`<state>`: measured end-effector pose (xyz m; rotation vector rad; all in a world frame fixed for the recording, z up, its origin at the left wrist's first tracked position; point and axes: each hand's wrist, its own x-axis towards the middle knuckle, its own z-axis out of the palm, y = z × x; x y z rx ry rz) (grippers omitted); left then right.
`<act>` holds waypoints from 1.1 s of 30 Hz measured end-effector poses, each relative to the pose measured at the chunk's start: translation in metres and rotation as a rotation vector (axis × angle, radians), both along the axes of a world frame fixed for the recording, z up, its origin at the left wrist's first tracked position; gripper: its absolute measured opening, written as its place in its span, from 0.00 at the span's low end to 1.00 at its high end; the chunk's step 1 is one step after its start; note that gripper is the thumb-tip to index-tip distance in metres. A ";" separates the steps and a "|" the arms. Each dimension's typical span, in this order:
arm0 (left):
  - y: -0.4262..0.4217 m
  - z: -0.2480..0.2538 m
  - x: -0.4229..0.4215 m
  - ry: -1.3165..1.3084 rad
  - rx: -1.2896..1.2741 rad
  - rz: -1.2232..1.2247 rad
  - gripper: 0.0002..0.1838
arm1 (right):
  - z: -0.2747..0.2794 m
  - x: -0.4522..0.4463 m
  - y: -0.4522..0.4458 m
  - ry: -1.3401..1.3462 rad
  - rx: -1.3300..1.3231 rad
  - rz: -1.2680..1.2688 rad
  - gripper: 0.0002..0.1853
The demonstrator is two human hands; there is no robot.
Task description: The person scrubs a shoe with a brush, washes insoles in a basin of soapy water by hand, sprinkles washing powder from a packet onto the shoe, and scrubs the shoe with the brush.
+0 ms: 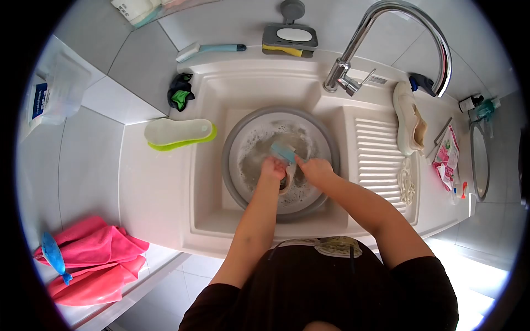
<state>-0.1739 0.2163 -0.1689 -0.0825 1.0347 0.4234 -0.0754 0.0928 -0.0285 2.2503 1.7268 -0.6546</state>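
Nearest the camera is your one dark shirt (326, 287), with your two bare forearms reaching out from it over the sink (218, 165). At the far left you have one clear plastic tub (65, 91) against the wall and, below it, a heap of pink cloth (105, 243) with one blue pouch (52, 252) on it. Next come the insoles (176, 131), white over lime green; you cannot tell whether they are one or two. Just above them sits one crumpled dark-and-green bundle (180, 95), and behind that lies one blue-handled brush (212, 48).

One grey-rimmed basin (227, 160) stands in the sink, holding cloudy, sudsy water. Inside it, your left hand (271, 168) curls its fingers on one wet shoe (289, 179), partly hidden by the hand. Your right hand (317, 171) pinches one light blue scrubber (284, 152) against the shoe's upper end. Behind the basin is one soap rack (270, 36) with one white soap bar (293, 35) and one yellow sponge (287, 52).

To the right rises one tap (346, 58). Past it, one pale shoe (406, 124) rests by the ribbed drainer (378, 151), with a tangle of white laces (407, 185) below. Farthest right are one pink packet (448, 157) and two small bottles (481, 108).
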 end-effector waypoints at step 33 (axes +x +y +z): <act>-0.002 0.023 0.056 0.987 1.104 -0.627 0.17 | 0.080 0.023 -0.128 0.334 0.647 -0.728 0.21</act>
